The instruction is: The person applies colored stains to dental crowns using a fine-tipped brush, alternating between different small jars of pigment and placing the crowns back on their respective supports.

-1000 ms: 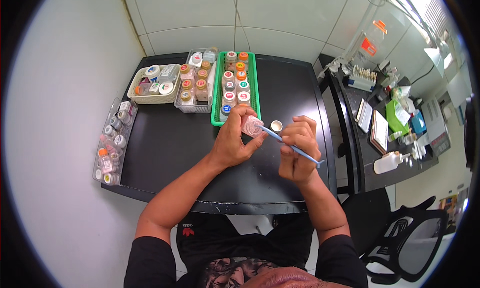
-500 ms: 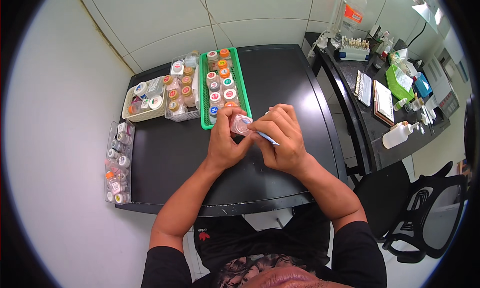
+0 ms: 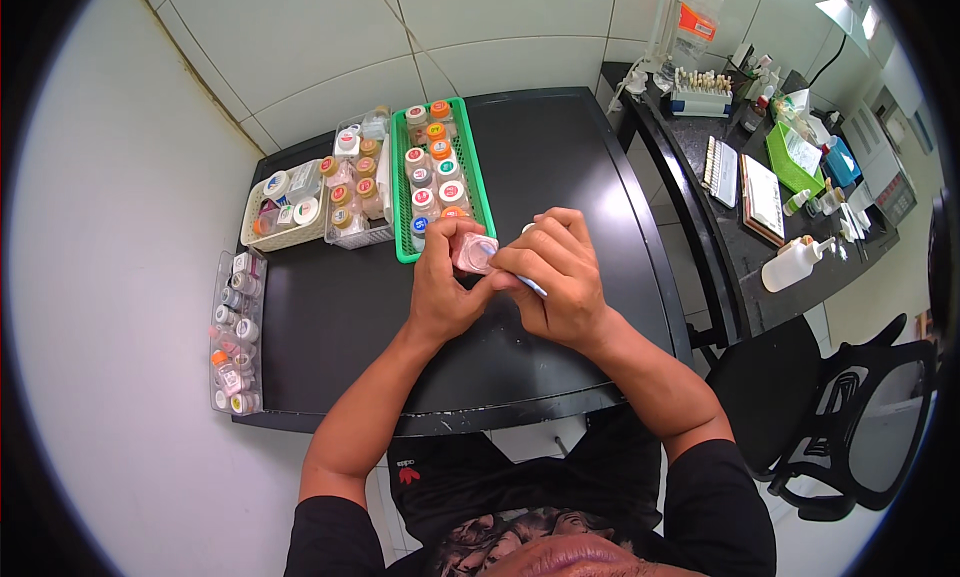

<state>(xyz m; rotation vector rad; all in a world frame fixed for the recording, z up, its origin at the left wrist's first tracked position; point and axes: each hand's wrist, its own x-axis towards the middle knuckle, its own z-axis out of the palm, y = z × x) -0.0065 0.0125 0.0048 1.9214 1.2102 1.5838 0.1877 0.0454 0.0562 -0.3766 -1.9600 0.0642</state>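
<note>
— Where is the pink jar (image 3: pixel 471 256)?
— Just beside the near end of the green basket (image 3: pixel 486 205), gripped by the left hand (image 3: pixel 442 295)
— And the right hand (image 3: pixel 556 281)?
— Right of the basket, pinching a blue stick (image 3: pixel 534 286), its tip at the jar's mouth

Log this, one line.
left hand: holds open pink-filled jar; right hand: holds blue stick, tip at jar mouth; green basket: beyond hands
</note>
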